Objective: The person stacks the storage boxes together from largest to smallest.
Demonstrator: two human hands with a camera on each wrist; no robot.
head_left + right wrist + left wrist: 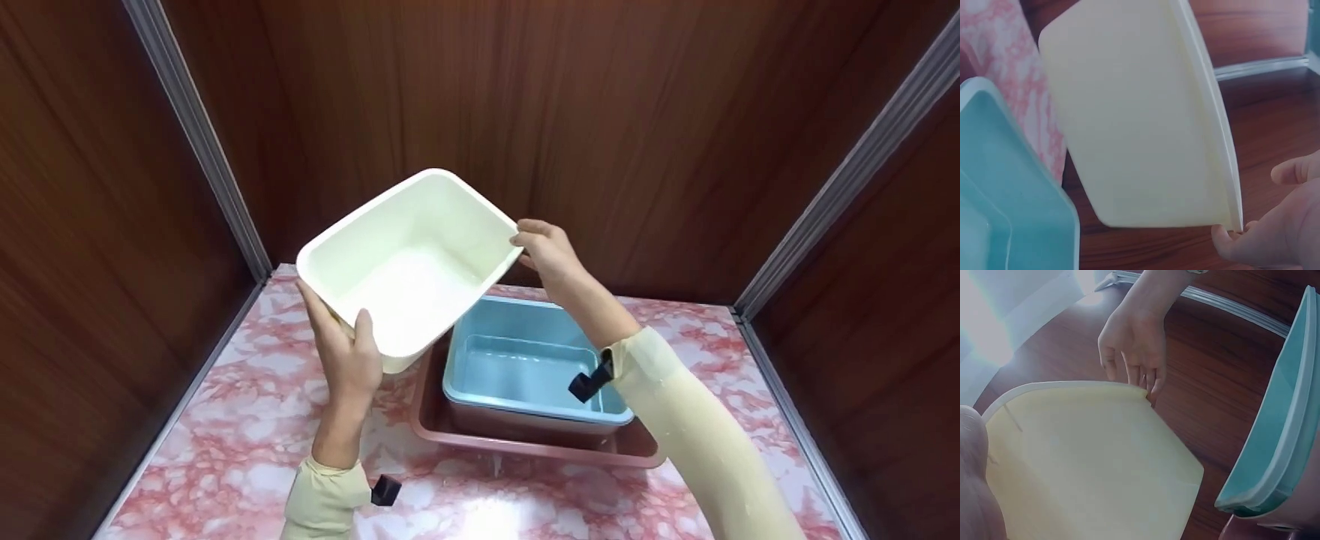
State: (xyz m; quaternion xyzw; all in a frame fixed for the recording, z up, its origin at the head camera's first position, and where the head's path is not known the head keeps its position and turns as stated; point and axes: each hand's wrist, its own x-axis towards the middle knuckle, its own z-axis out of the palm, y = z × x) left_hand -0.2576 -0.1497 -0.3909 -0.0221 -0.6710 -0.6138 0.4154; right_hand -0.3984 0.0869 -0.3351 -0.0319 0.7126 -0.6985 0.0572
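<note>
A cream-white plastic bin (409, 277) is held up tilted above the table, its hollow inside facing the head camera. My left hand (349, 360) grips its near left side, with the thumb over the rim and the fingers along the outer wall. At the right corner, my right hand (551, 255) pinches the rim between thumb and fingers. The right wrist view shows the bin's outer wall (1134, 124) and those fingertips at the rim's end. Below and to the right, a light blue bin (525, 367) sits inside larger reddish-brown bins, partly hidden by my right forearm.
The outermost reddish-brown bin (525, 448) rests on a pink-and-white marbled tabletop (225, 450). Dark wood panels (465, 90) rise behind and on both sides, with metal strips (199, 135) at the corners. Black camera mounts (386, 490) stick out from both sleeves.
</note>
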